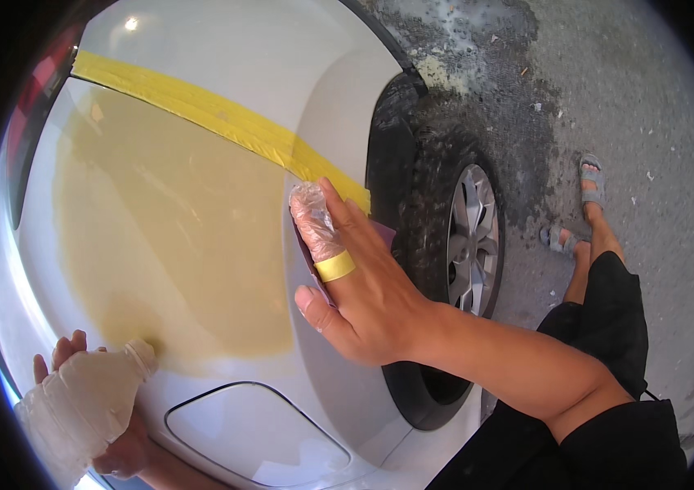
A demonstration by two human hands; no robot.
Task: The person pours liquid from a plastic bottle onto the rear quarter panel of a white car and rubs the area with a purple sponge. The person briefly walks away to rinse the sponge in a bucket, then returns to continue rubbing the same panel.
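My right hand lies over the wheel arch edge of a silver car panel, pressing a dark reddish sheet of sandpaper beneath its fingers. One finger is wrapped in clear plastic, held by a yellow tape band. At the lower left, my left hand grips a cloudy plastic bottle, its neck tilted toward the panel. A smooth tan patch covers much of the bodywork between both hands. Yellow masking tape runs along the patch's upper edge.
A fuel door sits below the patch. Right of the arch is the tyre with its alloy wheel. A red tail light borders the panel at upper left. My sandalled feet stand on grey concrete, partly wet near the wheel.
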